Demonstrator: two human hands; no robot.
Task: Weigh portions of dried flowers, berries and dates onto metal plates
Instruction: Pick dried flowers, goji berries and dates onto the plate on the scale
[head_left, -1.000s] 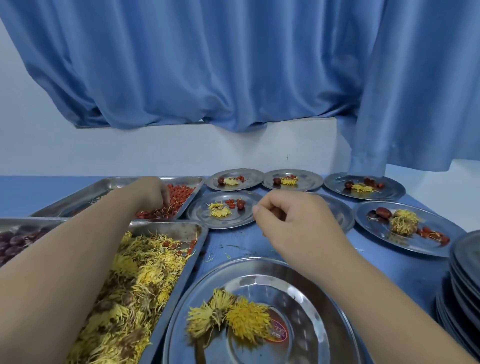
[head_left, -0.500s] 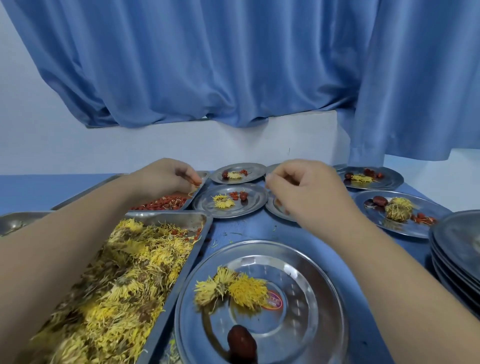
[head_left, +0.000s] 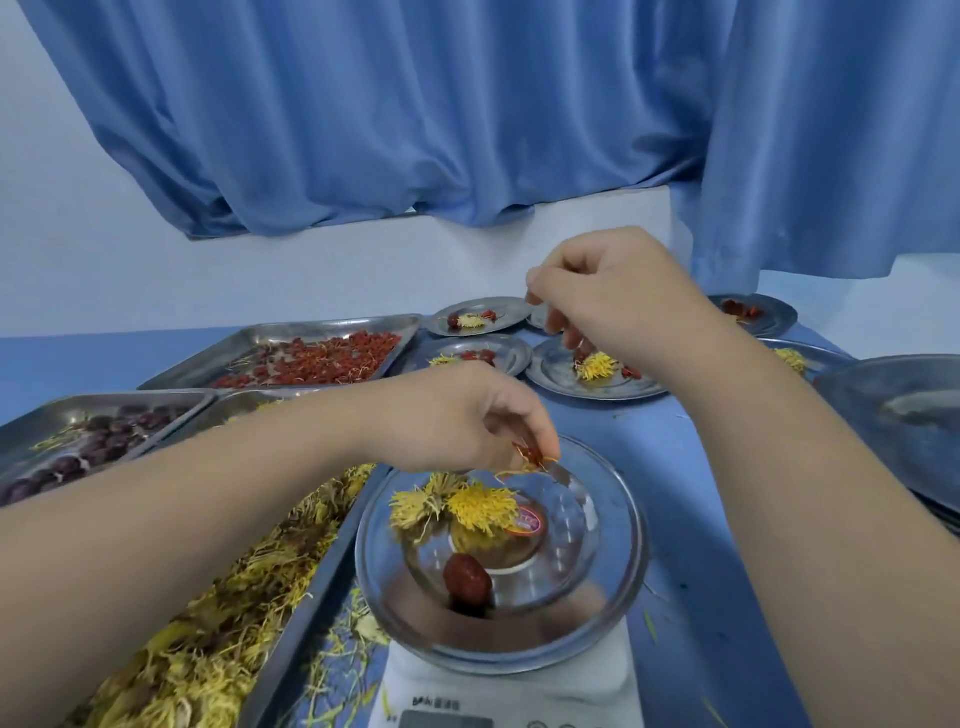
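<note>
A round metal plate (head_left: 613, 571) rests on a white scale (head_left: 509, 696) near the front. It carries two yellow dried flowers (head_left: 457, 506) and one red date (head_left: 466, 577). My left hand (head_left: 457, 415) hovers over the plate's far side, fingertips pinched on a few red berries (head_left: 530, 457) with yellow strands. Farther back my right hand (head_left: 608, 296) is held above a filled plate (head_left: 561, 384), fingers curled downward; whether it holds anything I cannot tell.
Three metal trays lie at left: red berries (head_left: 311, 358), dark dates (head_left: 88, 441), yellow dried flowers (head_left: 218, 623). Several filled plates (head_left: 483, 317) line the back. A stack of plates (head_left: 904, 415) is at right. Blue curtain hangs behind.
My left hand came from the berry tray to over the plate on the scale, carrying berries. My right hand stayed above the back plates. The view tilted down, revealing the scale.
</note>
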